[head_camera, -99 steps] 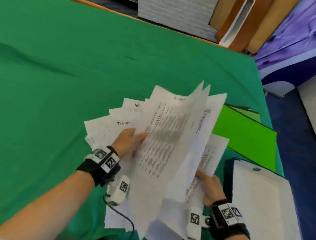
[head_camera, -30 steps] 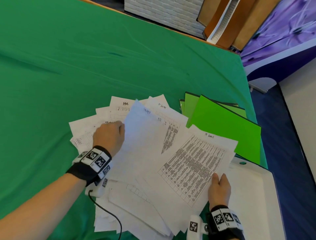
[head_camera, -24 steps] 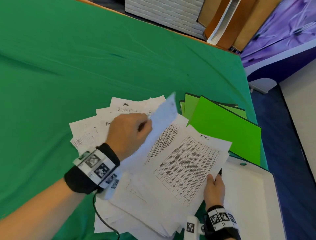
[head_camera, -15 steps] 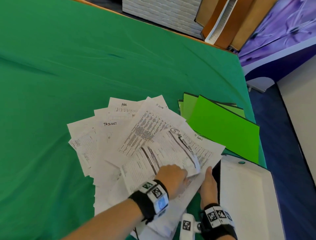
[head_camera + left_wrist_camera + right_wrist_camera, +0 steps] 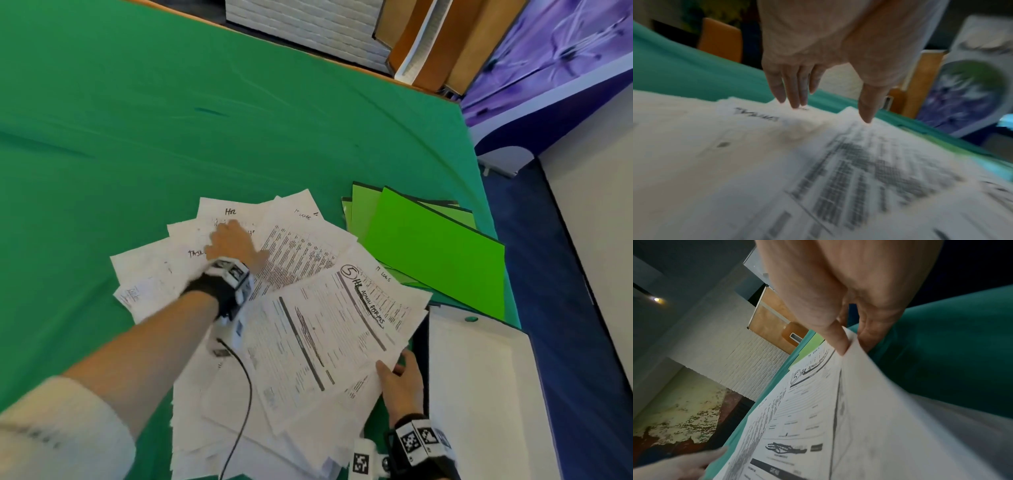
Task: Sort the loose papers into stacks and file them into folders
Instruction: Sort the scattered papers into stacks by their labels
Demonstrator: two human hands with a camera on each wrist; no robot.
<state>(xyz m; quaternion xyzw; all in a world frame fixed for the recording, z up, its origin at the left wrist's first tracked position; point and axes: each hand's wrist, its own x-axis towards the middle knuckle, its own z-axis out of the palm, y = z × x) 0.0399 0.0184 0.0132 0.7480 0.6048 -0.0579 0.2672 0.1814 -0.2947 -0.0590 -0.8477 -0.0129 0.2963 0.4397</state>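
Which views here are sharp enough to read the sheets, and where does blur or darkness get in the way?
Head view: bright, the handwriting on the form legible, the left hand slightly smeared. Left wrist view: heavy motion blur, the print on the papers unreadable. Right wrist view: dim surroundings, the form's heading readable, its near edge blurred by the right hand.

The top form [image 5: 329, 329] bears a circled "5" and handwritten "HR ADMIN FORMS"; a far sheet [image 5: 233, 209] reads "HR".
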